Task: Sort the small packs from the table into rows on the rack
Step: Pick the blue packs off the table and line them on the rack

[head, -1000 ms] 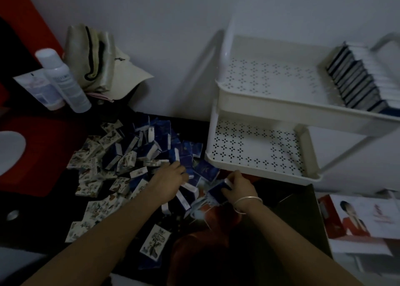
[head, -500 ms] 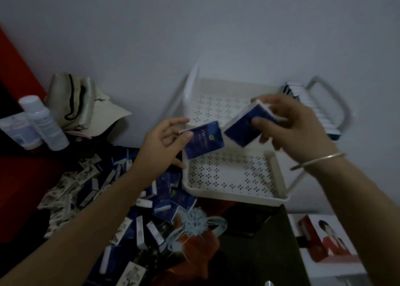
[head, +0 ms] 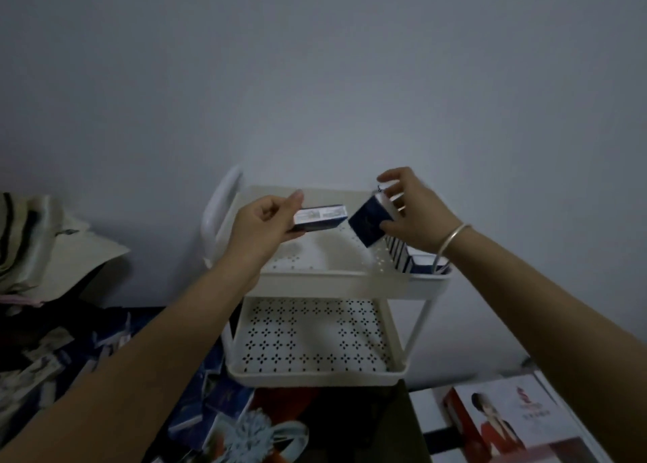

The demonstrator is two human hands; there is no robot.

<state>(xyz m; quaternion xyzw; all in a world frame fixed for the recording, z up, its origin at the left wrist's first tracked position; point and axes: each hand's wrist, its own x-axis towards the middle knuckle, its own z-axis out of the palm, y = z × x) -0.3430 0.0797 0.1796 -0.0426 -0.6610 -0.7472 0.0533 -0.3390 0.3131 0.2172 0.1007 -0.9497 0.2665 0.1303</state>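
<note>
Head view
Left hand (head: 261, 226): centre frame, pinched a flat pack (head: 320, 217) between thumb and fingers, over the rack's (head: 332, 282) top tier.
Right hand (head: 416, 214): right of centre, thumb and lower fingers gripped a tilted pack (head: 367, 224), upper fingers spread.
Tilted pack: just above the row (head: 402, 263).
Row: packs on edge, top tier's right end.
Pile (head: 45, 364): loose packs on table, lower left.
</note>
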